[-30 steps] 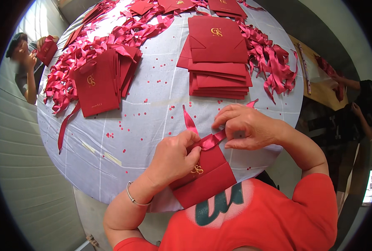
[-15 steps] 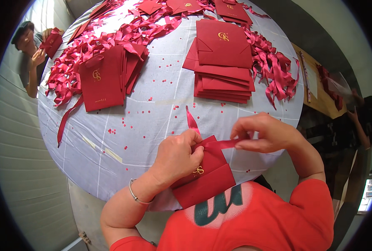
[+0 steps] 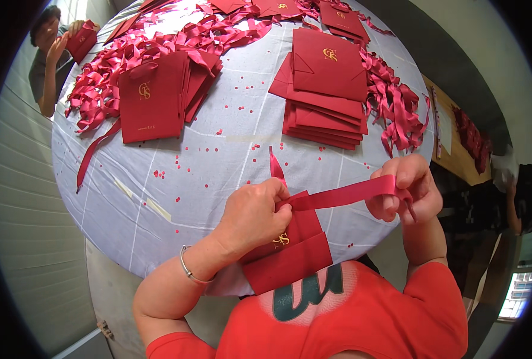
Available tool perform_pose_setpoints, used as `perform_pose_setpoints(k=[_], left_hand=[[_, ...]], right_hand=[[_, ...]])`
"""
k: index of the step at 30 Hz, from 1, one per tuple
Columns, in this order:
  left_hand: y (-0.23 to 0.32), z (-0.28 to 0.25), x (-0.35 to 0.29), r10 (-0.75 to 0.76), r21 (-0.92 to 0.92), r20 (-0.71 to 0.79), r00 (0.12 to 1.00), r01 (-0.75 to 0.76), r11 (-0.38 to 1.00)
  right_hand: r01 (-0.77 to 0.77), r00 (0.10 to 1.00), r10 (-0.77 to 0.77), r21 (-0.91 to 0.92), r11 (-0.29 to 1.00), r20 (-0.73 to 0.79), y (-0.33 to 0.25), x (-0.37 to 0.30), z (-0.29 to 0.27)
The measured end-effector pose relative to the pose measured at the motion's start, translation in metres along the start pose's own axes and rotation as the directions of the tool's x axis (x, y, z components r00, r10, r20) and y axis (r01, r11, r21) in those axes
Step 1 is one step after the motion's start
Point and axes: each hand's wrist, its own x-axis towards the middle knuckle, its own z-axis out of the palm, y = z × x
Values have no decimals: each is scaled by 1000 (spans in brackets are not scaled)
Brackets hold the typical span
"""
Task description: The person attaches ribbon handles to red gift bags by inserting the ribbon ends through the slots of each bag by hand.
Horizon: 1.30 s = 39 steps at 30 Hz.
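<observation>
A flat dark red paper bag (image 3: 293,261) with a gold emblem lies at the table's near edge, close to my body. My left hand (image 3: 254,210) is closed at the bag's upper edge, thumb and fingers pinching a satin ribbon (image 3: 344,195) against it. One ribbon end sticks up beyond those fingers. The other length stretches taut to the right, where my right hand (image 3: 405,190) grips it between thumb and fingers, with a short tail hanging down. Whether the ribbon passes through a hole is hidden by my left fingers.
On the round table, covered by a pale cloth (image 3: 218,173), stand a left stack of red bags (image 3: 152,99), a right stack (image 3: 329,66) and heaps of loose ribbon (image 3: 397,107). Small red dots lie scattered. A co-worker (image 3: 47,60) holds a red bag at the far left.
My right hand has moved right, drawing out a longer stretch of ribbon. The left hand keeps its pinch on the bag. The view has shifted slightly.
</observation>
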Motion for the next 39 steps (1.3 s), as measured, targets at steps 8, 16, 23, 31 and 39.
perform_pose_setpoints(k=[8, 16, 23, 31, 39], left_hand=[[-4, 1, 1, 38, -24, -17, 999, -38, 999], [-11, -7, 2, 10, -298, 19, 1000, -4, 955], [-1, -27, 0, 7, -281, 181, 983, 45, 959], [-5, -67, 6, 56, -82, 321, 945, -32, 996], [-20, -83, 11, 12, -414, 623, 782, 316, 854]], right_hand=[[293, 938, -338, -708, 642, 81, 2, 25, 28], [-31, 996, 87, -927, 375, 2, 51, 32, 18], [-40, 996, 89, -953, 301, -14, 82, 23, -3], [-72, 992, 120, -967, 245, -43, 78, 23, -4], [-86, 992, 113, -970, 229, -61, 76, 22, -1]])
